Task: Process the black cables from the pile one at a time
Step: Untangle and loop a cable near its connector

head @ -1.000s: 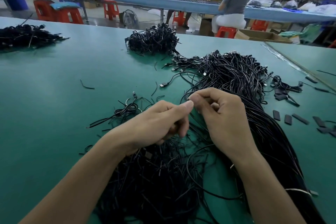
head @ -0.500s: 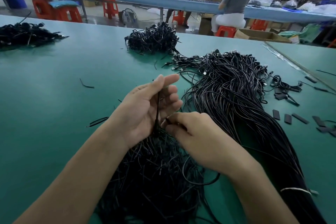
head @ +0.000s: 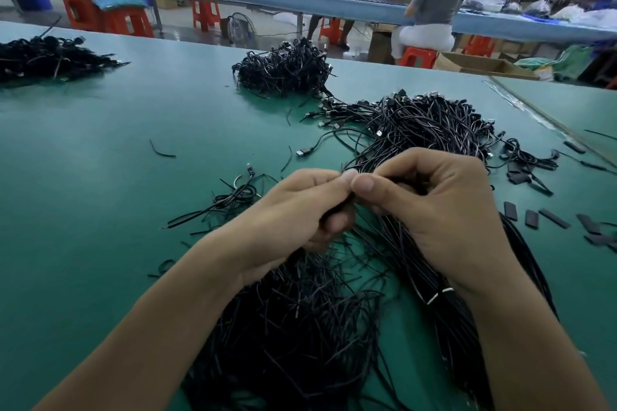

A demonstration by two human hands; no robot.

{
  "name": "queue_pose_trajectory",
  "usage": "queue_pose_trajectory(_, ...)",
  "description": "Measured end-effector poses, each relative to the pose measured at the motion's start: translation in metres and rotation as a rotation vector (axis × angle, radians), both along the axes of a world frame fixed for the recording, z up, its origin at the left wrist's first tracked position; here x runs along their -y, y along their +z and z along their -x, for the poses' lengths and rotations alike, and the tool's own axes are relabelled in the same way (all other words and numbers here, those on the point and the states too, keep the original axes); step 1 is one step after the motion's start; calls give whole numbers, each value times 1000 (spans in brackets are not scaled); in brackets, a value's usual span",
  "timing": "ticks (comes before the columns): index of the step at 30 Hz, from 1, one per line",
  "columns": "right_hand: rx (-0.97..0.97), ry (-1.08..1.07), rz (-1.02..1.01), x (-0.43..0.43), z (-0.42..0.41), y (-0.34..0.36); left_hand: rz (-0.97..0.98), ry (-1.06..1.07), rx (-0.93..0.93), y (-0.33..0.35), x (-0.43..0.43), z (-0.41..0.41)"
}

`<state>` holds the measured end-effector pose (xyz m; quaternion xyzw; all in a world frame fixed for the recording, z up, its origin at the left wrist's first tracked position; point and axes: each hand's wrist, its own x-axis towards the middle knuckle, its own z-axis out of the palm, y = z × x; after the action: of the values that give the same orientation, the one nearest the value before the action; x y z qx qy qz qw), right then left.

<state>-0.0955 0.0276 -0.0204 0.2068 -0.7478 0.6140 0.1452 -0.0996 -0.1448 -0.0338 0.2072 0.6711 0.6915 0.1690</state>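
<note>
Left hand (head: 300, 210) and right hand (head: 437, 207) are thumb to thumb above the green desk (head: 100, 177). Both are curled, pinching one black cable (head: 338, 208) between them. Main cable pile (head: 427, 123) is just behind the hands. Short black offcuts (head: 293, 327) are heaped under the wrists. Flat black strips (head: 531, 218) lie to the right.

I am holding my left hand (head: 297, 213) and right hand (head: 437, 210) thumb to thumb over the near middle of the worktop (head: 100, 183), pinching a cable (head: 338, 209) between them above a heap of short strands (head: 293, 327). The long pile of cables (head: 434, 130) is stretching from behind my right hand down under its wrist. A tangled bundle (head: 283, 67) is sitting behind that pile, a second bundle (head: 50, 57) is lying far left, and flat pieces (head: 534, 218) are lying right of my right hand.
</note>
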Motion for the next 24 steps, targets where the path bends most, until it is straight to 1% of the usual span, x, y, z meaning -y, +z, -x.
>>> queue_pose_trajectory(3,23,15,6,2,1,-5,70,-28,69,2,4,1)
queue_pose_trajectory(5,62,15,3,3,3,-7,58,-65,127,5,6,0)
queue_pose_trajectory(7,144,37,21,4,2,-8,-79,-81,151,6,8,2)
queue_pose_trajectory(9,248,54,-24,5,2,-8,-289,-81,178,8,10,4)
queue_pose_trajectory(11,305,52,-190,7,1,-11,-481,-50,198,10,12,7)
queue_pose_trajectory(13,298,75,-385,13,-1,-12,-642,40,211,11,11,9)
queue_pose_trajectory(15,254,115,-498,17,-3,-11,-730,161,170,6,9,12)
queue_pose_trajectory(16,232,123,-535,17,-5,-10,-702,244,112,2,8,14)
queue_pose_trajectory(17,208,118,-565,16,-6,-8,-609,348,25,-2,8,15)
queue_pose_trajectory(18,178,111,-581,14,-7,-5,-446,466,-96,-7,8,17)
queue_pose_trajectory(19,145,109,-574,13,-9,-1,-228,569,-248,-10,8,17)
queue_pose_trajectory(20,114,106,-543,11,-11,2,2,599,-382,-13,9,17)
queue_pose_trajectory(21,86,92,-494,10,-12,5,171,539,-438,-13,8,15)
queue_pose_trajectory(22,61,65,-430,8,-12,7,266,422,-397,-12,8,12)
queue_pose_trajectory(23,38,37,-357,7,-11,8,269,272,-267,-10,6,8)
queue_pose_trajectory(24,19,15,-287,5,-9,8,207,115,-110,-7,4,4)
